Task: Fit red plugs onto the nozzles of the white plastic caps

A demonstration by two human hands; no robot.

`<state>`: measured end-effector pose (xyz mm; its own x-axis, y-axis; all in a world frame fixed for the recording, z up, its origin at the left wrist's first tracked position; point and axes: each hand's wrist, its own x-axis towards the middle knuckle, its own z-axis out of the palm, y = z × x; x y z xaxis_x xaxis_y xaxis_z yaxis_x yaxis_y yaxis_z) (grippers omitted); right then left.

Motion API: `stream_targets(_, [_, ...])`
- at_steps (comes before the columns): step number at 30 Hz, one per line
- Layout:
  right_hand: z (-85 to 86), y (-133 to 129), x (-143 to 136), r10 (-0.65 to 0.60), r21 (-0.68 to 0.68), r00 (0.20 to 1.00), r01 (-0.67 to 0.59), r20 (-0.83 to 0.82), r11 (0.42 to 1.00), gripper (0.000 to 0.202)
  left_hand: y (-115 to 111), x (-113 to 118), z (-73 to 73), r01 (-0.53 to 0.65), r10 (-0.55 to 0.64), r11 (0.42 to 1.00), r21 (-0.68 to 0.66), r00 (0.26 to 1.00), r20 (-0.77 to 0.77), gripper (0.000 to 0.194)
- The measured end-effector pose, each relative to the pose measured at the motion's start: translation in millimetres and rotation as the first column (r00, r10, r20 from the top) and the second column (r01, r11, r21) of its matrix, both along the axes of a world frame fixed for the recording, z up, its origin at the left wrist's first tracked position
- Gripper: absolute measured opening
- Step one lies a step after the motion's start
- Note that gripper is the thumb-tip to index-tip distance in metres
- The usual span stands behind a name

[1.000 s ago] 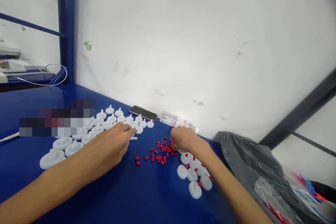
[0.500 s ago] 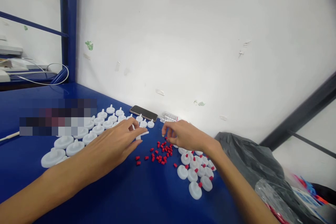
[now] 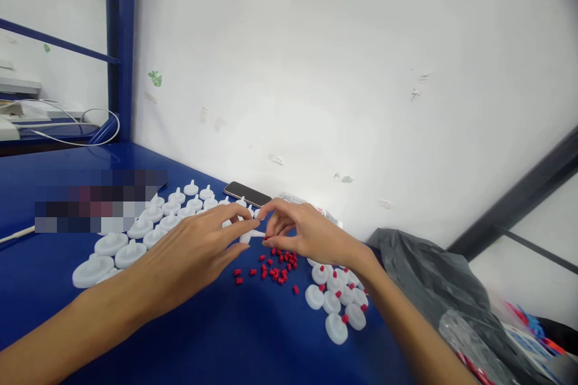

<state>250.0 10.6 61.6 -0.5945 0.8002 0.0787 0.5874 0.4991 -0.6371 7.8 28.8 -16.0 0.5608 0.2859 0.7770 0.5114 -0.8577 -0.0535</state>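
Observation:
My left hand (image 3: 212, 237) pinches a white nozzle cap (image 3: 245, 237), its thin tip pointing right. My right hand (image 3: 300, 231) holds a small red cap (image 3: 266, 239) between thumb and finger, right at that tip. Below the hands, several loose red caps (image 3: 280, 267) lie scattered on the blue table. On the left stand several white nozzle caps (image 3: 130, 252) with bare tips, partly behind my left hand and forearm. To the right, several white nozzle caps (image 3: 336, 328) with red tips lie close together.
A phone (image 3: 247, 194) lies by the white wall, with clear plastic packaging (image 3: 332, 216) partly behind my right hand. A dark grey plastic bag (image 3: 424, 277) is on the right. A blue metal post (image 3: 125, 48) rises at the back left.
My right hand has moved left and now meets the nozzle tip with a red cap. My left hand has shifted slightly right, still holding the white nozzle cap.

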Motion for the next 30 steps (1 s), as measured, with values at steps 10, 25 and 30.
stream_targets(10, [1.7, 0.0, -0.4, -0.045, 0.01, 0.997, 0.046, -0.061, 0.999, 0.029, -5.3, 1.3, 1.6, 0.05, -0.048, 0.992, -0.112, 0.999, 0.021, 0.026])
stream_targets(25, [7.3, -1.3, -2.6, -0.074, -0.07, 0.952, 0.056, -0.298, 0.996, 0.031, -7.4, -0.9, 7.4, 0.148, -0.108, 0.979, -0.141, 0.96, 0.258, 0.031])
stream_targets(30, [8.5, -5.9, -7.3, -0.002, -0.076, 0.989, -0.009, -0.146, 0.997, 0.044, -13.2, -1.8, 15.5, 0.124, -0.086, 0.989, -0.076, 0.921, 0.379, 0.027])
